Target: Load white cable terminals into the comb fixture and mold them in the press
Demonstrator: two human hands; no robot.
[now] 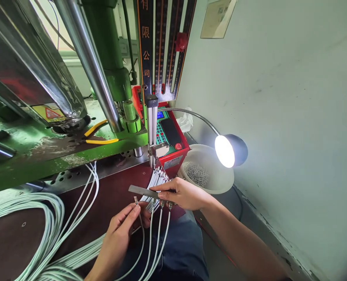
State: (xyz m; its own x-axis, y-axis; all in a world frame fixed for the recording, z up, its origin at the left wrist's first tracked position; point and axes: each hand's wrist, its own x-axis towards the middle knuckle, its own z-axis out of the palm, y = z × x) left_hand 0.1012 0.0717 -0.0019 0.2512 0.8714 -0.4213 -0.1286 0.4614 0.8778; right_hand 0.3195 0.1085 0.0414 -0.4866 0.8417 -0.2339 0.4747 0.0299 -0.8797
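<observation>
Right grip clamped on flat metal strip, left grip pinching thin white cable

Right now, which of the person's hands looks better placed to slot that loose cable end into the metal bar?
Probably the left hand: its fingertips pinch one white cable by its metal tip just below the metal bar. The right hand is occupied gripping that bar, with other cable ends hanging from it.

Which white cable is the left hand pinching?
The left hand pinches the leftmost white cable by its metal tip, apart from the row under the metal strip.
</observation>
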